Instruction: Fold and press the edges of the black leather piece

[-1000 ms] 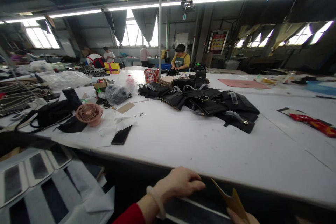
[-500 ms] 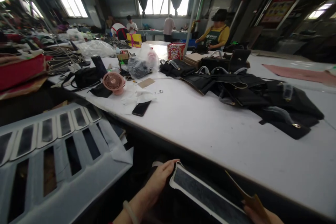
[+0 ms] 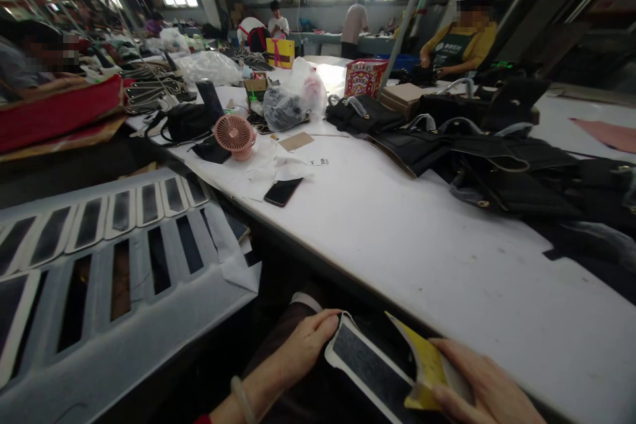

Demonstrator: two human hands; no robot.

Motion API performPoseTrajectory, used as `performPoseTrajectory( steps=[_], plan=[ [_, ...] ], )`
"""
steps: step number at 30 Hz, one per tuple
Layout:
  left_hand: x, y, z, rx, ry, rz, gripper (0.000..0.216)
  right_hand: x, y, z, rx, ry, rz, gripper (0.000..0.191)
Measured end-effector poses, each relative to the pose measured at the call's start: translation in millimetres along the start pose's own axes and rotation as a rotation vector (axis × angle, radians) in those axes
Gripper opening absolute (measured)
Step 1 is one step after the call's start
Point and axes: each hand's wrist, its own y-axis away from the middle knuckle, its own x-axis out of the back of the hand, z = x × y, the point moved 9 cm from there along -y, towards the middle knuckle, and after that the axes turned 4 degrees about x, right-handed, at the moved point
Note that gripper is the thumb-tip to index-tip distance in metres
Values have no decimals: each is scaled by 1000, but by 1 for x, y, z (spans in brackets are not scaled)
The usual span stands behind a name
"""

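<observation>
At the bottom of the view, below the white table's (image 3: 397, 258) near edge, my left hand (image 3: 304, 344) grips the left end of a dark strip with a white border (image 3: 368, 371). My right hand (image 3: 479, 387) holds a yellow card (image 3: 422, 364) laid over the strip's right part. A pale bangle sits on my left wrist.
Rows of similar bordered strips (image 3: 99, 238) lie on a grey sheet at the left. On the table are a black phone (image 3: 282, 191), a pink fan (image 3: 234, 134), a plastic bag (image 3: 293, 103) and a heap of black bags (image 3: 497, 159). Other people work at the far end.
The view has moved closer and tilted down. My right hand has brought the yellow card onto the strip. My left hand keeps its hold on the strip's end.
</observation>
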Motion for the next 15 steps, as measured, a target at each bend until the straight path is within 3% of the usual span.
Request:
performPoseTrajectory(
  steps=[4, 7, 11, 15],
  plan=[
    [-1, 3, 4, -15, -36, -28, 45, -27, -46, -57, 271, 360, 36, 53],
    [0, 4, 7, -38, -51, -4, 43, -44, -76, -94, 486, 514, 43, 44],
    [6, 2, -1, -3, -28, 109, 61, -47, -109, -125, 638, 560, -11, 39],
    [8, 4, 2, -81, 59, 189, 84, -51, -123, -148, 781, 573, -78, 43]
  ],
)
